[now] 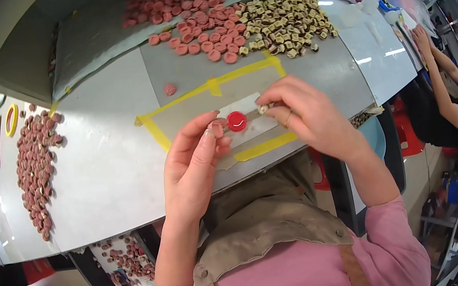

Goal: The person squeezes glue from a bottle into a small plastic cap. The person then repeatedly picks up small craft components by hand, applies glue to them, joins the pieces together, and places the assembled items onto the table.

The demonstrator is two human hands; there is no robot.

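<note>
Between the fingertips of my left hand (pixel 193 157) is a small pink round cap-like piece (pixel 216 128), its hollow side partly showing. My right hand (pixel 304 115) pinches a small cream-and-dark block (pixel 263 109) between thumb and fingers. A round red dish (pixel 237 121) with a glossy inside sits between the two hands on a white strip (pixel 256 130). Yellow tape (pixel 182 98) marks off this patch of the table. At the back lie a heap of pink pieces (pixel 204 32) and, to its right, a heap of cream-and-dark blocks (pixel 285 21).
One pink piece (pixel 170 89) lies alone behind the tape. Many brownish-pink assembled pieces (pixel 37 170) spread along the table's left side, near a yellow tape roll (pixel 11 119). A bin with similar pieces (pixel 129 262) stands below the front edge. Another person's arms (pixel 435 67) are at the right.
</note>
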